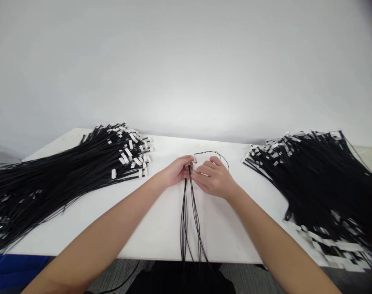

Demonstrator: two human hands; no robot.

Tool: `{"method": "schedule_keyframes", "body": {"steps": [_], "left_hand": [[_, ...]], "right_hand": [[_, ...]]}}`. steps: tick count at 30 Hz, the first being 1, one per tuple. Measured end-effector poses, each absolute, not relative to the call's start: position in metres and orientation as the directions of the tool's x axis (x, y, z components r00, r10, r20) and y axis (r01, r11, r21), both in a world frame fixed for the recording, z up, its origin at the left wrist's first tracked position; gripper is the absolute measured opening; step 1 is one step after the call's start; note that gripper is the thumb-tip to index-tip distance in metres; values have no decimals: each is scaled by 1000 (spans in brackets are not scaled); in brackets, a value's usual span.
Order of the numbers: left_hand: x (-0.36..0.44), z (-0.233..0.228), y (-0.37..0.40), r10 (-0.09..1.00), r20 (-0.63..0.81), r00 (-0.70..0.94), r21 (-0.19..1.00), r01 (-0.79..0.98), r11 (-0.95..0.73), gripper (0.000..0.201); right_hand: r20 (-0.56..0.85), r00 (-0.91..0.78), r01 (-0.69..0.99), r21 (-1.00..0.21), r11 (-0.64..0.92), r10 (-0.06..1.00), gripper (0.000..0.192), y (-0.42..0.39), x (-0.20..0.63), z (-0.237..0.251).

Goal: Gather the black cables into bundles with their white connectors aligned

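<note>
In the middle of the head view my left hand (pixel 180 169) is closed around a small white connector (pixel 194 159), mostly hidden by the fingers. Several thin black wires (pixel 195 212) run down from it over the table's front edge. Close beside it, my right hand (pixel 213 175) pinches a thin black wire at the connector. A loop of black wire (pixel 221 154) arches above the right hand, with one end near the left fingertips. Whether that end sits in the connector is too small to tell.
A large heap of black cables (pixel 69 171) with white connectors lies on the left of the white table (pixel 155 228). Another such heap (pixel 326 175) covers the right side. A pale wall (pixel 186 73) stands behind. Something blue (pixel 16 271) is below the table at left.
</note>
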State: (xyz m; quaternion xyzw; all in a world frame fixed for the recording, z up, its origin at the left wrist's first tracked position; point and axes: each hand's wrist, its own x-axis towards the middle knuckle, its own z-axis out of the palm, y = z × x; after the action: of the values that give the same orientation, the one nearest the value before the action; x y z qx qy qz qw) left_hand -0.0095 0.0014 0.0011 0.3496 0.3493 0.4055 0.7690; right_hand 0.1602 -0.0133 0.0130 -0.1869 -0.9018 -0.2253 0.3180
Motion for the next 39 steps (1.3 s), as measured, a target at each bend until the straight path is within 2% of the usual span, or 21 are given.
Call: {"method": "schedule_keyframes", "body": {"steps": [12,19,21,28,39], "left_hand": [[-10,3,1,868,-262,421,814,-387,433,15],[-11,6,0,851,-282,443,784,-405,470,17],[-12,6,1,850,-277,448,781,-410,471,17],[-11,4,0,851,-249,461,792,-409,454,18],[-8,7,-2,879,-263,398,817,-393,423,18]], "right_hand": [[654,-730,487,291,823,201,17,-8,157,-1],[588,-731,517,148,843,345,20,-9,160,1],[580,-735,507,124,853,353,19,-8,161,2],[561,-771,481,205,853,300,16,-11,160,10],[574,-697,520,-7,854,429,19,-17,155,10]]}}
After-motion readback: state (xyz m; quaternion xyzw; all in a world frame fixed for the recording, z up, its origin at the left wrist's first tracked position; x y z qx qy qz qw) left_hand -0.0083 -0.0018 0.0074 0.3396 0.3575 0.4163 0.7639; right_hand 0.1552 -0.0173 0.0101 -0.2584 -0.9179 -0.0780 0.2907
